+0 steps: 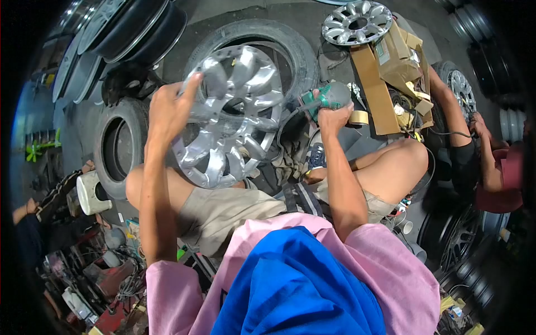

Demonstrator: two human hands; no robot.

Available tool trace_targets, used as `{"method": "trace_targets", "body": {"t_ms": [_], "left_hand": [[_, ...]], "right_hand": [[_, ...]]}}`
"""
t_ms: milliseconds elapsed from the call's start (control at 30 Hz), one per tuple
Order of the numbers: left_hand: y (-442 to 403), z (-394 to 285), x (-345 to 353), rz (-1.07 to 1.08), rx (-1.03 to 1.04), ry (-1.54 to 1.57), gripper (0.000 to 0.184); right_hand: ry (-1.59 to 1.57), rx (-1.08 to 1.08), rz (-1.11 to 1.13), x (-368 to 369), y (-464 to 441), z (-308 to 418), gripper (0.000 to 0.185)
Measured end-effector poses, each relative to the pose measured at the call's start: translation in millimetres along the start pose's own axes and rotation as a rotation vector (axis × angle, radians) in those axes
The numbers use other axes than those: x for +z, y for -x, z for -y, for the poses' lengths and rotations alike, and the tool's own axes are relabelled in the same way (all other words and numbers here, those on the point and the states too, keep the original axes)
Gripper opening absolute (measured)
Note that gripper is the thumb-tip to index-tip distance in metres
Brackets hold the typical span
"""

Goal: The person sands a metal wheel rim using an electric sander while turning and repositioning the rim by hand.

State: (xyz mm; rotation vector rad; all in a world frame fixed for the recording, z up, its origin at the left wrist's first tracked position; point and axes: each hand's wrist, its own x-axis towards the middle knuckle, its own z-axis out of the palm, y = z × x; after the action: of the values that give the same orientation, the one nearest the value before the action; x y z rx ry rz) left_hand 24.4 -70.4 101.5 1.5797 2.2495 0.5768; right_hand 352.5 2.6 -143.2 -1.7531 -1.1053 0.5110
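A shiny multi-spoke alloy wheel rim [254, 78] leans tilted in front of my lap, partly over a tyre lying on the floor. My left hand [167, 114] is raised beside the rim's left edge, thumb apart from the fingers. It is slightly blurred, and contact with the rim is unclear. The rim's upper left is smeared too. Right of the rim, my right hand [334, 118] is wrapped round a green handheld power tool [334, 96] with a rounded grey end. The tool is apart from the rim.
Behind the rim lies a big tyre [304, 56]; a smaller tyre [103, 142] stands left. Another rim [357, 23] rests near a torn cardboard box [371, 92]. Tape [359, 118] lies by the tool. Another person's arm [446, 103] is at right. Stacked wheels [151, 33] stand upper left.
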Motion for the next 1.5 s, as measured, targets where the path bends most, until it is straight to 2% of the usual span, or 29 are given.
{"method": "trace_targets", "body": {"t_ms": [67,100,167,233,333,367,433,567,633,767,833,900,1000,1100,1167,1200,1333,1367,1433,1500], "left_hand": [[4,30,6,-0.050,-0.033,0.018,0.071],[4,45,10,-0.106,-0.060,0.043,0.071],[7,67,17,-0.074,-0.129,0.057,0.072],[14,70,20,-0.093,-0.202,0.181,0.074],[24,75,22,-0.102,-0.206,0.163,0.074],[26,78,22,-0.101,-0.216,0.164,0.074],[31,73,23,-0.117,-0.233,0.173,0.073],[30,71,21,-0.102,-0.213,0.131,0.070],[26,65,20,-0.105,-0.222,0.119,0.071],[26,43,16,-0.088,-0.247,0.155,0.071],[28,33,15,-0.107,-0.223,0.147,0.070],[29,26,13,-0.124,-0.202,0.140,0.069],[32,19,9,-0.067,-0.185,0.072,0.068],[29,16,10,-0.069,-0.198,0.051,0.069],[28,18,11,-0.110,-0.183,0.018,0.070],[28,18,11,-0.112,-0.185,0.017,0.070],[27,17,10,-0.093,-0.217,-0.001,0.070],[26,18,11,-0.111,-0.213,0.009,0.071],[19,26,13,-0.098,-0.199,0.045,0.071],[12,36,14,-0.088,-0.195,0.077,0.072]], "right_hand": [[-0.107,-0.031,-0.009,4,5,14,0.076],[-0.108,-0.035,-0.012,11,6,18,0.076],[-0.031,-0.149,0.022,21,12,22,0.072],[0.025,-0.145,0.053,31,15,24,0.072],[-0.061,-0.188,0.065,43,19,30,0.065],[-0.058,-0.193,0.075,45,20,33,0.065],[0.086,-0.148,0.095,46,22,40,0.078],[0.036,-0.223,0.164,38,26,55,0.073],[0.053,-0.441,0.177,36,28,64,0.066],[0.110,-0.403,0.135,41,16,66,0.059],[0.076,-0.211,0.153,48,3,45,0.071],[0.111,-0.203,0.156,51,-1,42,0.072],[-0.004,-0.147,0.247,45,6,64,0.075],[-0.006,-0.182,0.363,41,15,89,0.070],[0.269,-0.367,0.279,48,17,82,0.062],[0.244,-0.336,0.281,43,15,91,0.056],[0.295,-0.275,0.194,47,0,73,0.052],[0.298,-0.275,0.188,48,2,69,0.052],[0.195,-0.365,0.197,51,12,70,0.073],[0.181,-0.377,0.224,50,30,76,0.070]]}}
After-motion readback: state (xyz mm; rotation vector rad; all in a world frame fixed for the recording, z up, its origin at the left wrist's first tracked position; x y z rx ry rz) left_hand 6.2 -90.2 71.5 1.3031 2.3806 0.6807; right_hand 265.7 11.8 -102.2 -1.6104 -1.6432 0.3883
